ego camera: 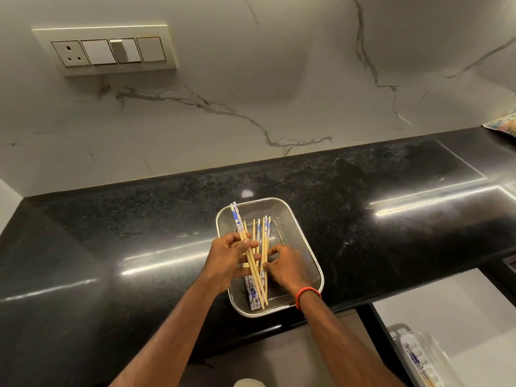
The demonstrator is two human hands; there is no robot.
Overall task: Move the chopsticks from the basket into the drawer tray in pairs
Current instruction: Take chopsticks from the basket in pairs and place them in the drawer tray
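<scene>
Head view: the left hand pinches a pair of chopsticks over the mesh basket on the black desk. The right hand, fingers curled, grips others lying inside. The drawer tray sits near right.

We see a rectangular metal mesh basket with rounded corners sitting on the black desk, near its front edge. Inside lie loose chopsticks, pale wood with blue-and-white patterned ends, criss-crossed lengthwise. One pair sticks out over the basket's far left rim. At the lower right, the drawer tray already holds some patterned chopsticks.
</scene>
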